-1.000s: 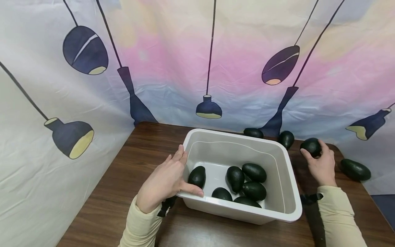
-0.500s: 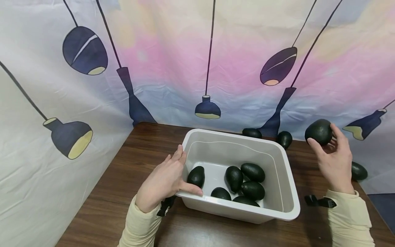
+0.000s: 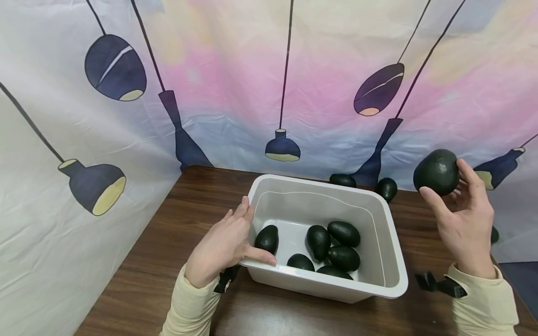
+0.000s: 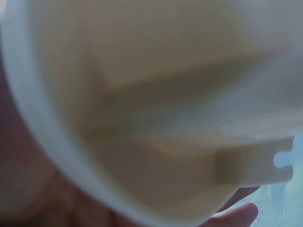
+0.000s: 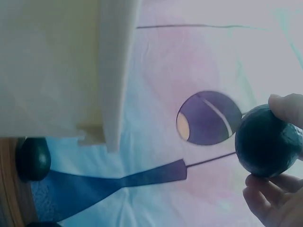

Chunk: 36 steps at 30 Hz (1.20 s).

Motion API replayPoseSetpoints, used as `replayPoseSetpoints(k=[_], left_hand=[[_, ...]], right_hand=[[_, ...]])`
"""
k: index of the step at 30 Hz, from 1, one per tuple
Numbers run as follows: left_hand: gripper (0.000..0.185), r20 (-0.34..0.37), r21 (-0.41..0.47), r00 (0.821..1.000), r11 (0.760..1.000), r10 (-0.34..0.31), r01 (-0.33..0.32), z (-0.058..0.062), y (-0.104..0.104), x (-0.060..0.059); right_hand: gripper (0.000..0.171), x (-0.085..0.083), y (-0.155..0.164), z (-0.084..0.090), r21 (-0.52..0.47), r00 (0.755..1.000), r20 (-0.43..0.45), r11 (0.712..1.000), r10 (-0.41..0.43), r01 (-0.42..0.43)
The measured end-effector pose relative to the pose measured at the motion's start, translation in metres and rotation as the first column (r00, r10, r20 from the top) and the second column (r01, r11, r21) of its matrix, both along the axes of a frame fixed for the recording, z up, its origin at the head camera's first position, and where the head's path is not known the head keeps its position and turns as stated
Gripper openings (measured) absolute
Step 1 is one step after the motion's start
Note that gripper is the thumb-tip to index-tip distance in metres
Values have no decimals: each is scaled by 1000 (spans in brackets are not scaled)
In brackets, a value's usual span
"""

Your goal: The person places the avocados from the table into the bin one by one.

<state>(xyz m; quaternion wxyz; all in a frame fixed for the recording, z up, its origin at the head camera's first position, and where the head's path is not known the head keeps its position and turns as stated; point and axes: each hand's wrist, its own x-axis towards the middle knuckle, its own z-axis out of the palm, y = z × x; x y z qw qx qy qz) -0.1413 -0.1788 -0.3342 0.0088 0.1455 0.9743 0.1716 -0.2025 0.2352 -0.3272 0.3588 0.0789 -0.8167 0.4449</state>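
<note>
A white plastic tub [image 3: 391,261] stands on the brown wooden table [image 3: 176,224] with several dark green avocados [image 3: 343,234] inside. My left hand [image 3: 224,245] grips the tub's near left corner, thumb over the rim; the left wrist view shows only the blurred tub wall [image 4: 156,109]. My right hand [image 3: 464,219] holds one avocado [image 3: 436,171] up in the air, right of the tub, pinched between thumb and fingers. In the right wrist view that avocado [image 5: 267,142] is seen against the curtain.
Two more avocados [image 3: 342,179] [image 3: 386,188] lie on the table behind the tub, by the printed curtain [image 3: 269,84]. Another avocado [image 3: 495,234] peeks out behind my right hand. The table's edge runs along the right. A black strap [image 3: 437,283] sits on my right wrist.
My right hand picked an avocado off the table at the back right and lifted it up and toward me. The left hand stayed on the tub's corner.
</note>
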Motion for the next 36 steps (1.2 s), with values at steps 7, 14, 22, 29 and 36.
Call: replayPoseSetpoints(k=[7, 14, 22, 29, 36], left_hand=[[131, 9, -1, 1000, 1000, 5, -5, 1, 0, 0], [130, -1, 0, 1000, 1000, -2, 2, 0, 0, 0], [131, 0, 0, 1000, 1000, -3, 3, -1, 0, 0], [132, 13, 5, 1000, 1000, 2, -2, -1, 0, -1], [132, 22, 13, 1000, 1000, 2, -2, -1, 1, 0]], right_hand=[[80, 6, -9, 5, 0, 994, -53, 995, 97, -98], [79, 9, -14, 5, 29, 982, -97, 986, 165, -163], [84, 8, -20, 2, 95, 976, -74, 976, 205, -198], [86, 8, -24, -2, 112, 975, -93, 975, 202, -191], [91, 6, -26, -4, 157, 957, -88, 953, 275, -259]])
